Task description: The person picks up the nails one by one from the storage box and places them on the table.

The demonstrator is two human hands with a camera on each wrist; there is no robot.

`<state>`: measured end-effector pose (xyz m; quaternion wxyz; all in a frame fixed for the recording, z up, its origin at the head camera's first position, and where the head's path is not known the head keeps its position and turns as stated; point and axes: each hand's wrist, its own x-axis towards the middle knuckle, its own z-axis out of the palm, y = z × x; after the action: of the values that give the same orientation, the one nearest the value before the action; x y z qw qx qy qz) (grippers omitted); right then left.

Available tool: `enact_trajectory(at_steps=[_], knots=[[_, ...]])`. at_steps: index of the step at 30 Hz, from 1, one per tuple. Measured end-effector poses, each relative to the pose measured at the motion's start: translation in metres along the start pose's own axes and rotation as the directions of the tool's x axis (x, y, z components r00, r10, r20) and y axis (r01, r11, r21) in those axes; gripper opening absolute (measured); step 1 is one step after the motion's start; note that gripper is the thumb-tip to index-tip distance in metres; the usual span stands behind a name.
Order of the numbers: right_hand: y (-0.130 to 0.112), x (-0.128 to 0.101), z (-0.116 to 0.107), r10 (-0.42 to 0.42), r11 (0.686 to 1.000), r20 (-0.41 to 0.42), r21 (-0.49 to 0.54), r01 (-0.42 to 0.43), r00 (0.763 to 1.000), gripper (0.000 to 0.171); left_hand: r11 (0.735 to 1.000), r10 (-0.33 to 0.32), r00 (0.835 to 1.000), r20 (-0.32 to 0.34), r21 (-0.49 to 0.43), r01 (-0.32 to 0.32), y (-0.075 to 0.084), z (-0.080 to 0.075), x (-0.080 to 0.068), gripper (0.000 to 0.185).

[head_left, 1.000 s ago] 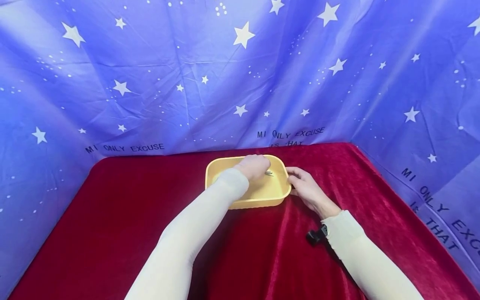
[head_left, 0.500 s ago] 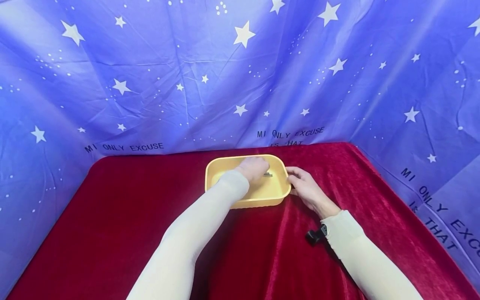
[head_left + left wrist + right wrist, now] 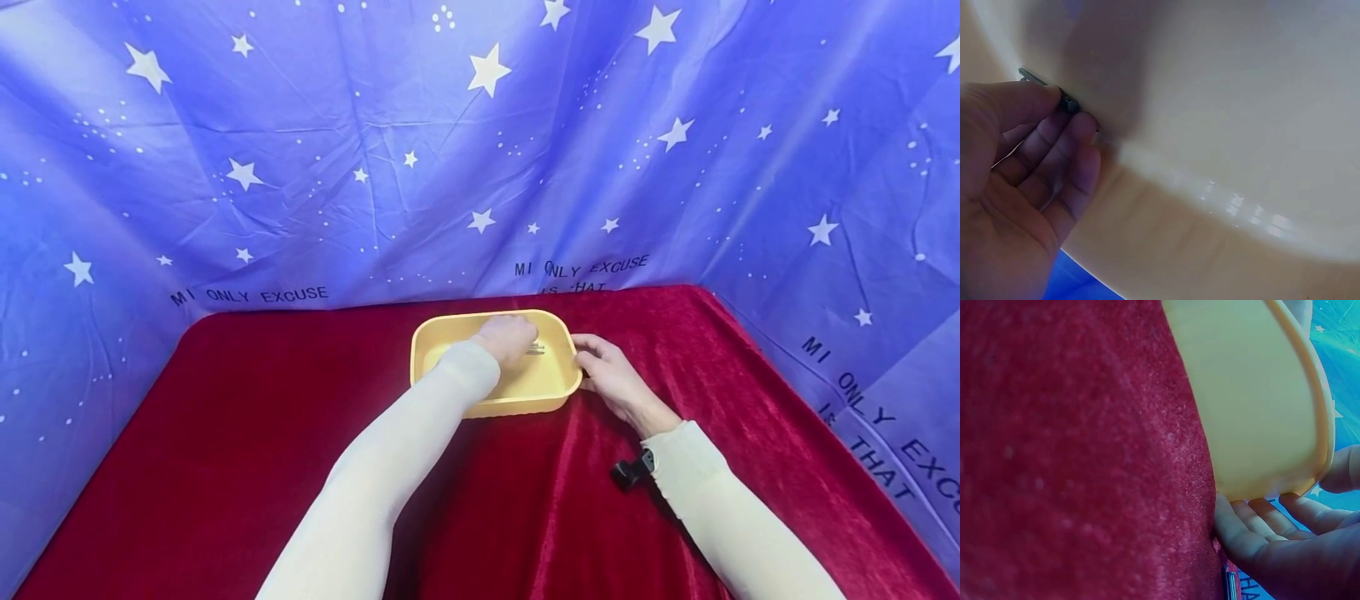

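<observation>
My left hand [image 3: 506,340] reaches down into a yellow rectangular box [image 3: 551,379]. In the left wrist view its thumb and fingertips pinch thin dark metal nails [image 3: 1041,80] close to the box floor; how many is not clear. Beside the fingers in the head view show several slim nails [image 3: 535,349]; whether all of them are held or some lie on the floor cannot be told. My right hand [image 3: 615,383] holds the box by its right end. Its fingertips [image 3: 1254,515] touch the outer wall, and the thumb [image 3: 1341,472] is at the rim.
Red velvet cloth [image 3: 247,467] covers the table under the box. Blue star-printed curtain [image 3: 360,100] hangs behind and at both sides. A small shiny dark object [image 3: 1230,584] lies below the right fingers. A black wrist camera [image 3: 632,472] sits by the right sleeve.
The left fingers have shifted slightly inside the box, and the nails beside them show a little more spread and nearer me. The right hand and the box have stayed put.
</observation>
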<state>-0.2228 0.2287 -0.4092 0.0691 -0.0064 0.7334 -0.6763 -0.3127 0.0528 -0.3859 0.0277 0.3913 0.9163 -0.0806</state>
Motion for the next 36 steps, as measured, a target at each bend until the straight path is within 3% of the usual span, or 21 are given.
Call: enact_trajectory(at_steps=[19,26,36], knots=[[0.0007,0.0012,0.0008,-0.008,1.000,-0.012,-0.006,0.008,1.000,0.048,0.992,-0.086,0.992,0.090,-0.086,0.094,0.0039,-0.0064,-0.0045,0.007],[0.0023,0.0015,0.0004,-0.012,1.000,-0.010,-0.007,0.012,1.000,0.048,0.992,-0.090,0.990,0.111,-0.074,0.099,0.0038,-0.0047,-0.0048,0.006],[0.0017,0.0005,0.0011,-0.008,1.000,-0.019,-0.014,0.008,1.000,0.049,0.996,-0.074,0.993,0.087,-0.050,0.079,0.0010,-0.0037,-0.0042,0.010]])
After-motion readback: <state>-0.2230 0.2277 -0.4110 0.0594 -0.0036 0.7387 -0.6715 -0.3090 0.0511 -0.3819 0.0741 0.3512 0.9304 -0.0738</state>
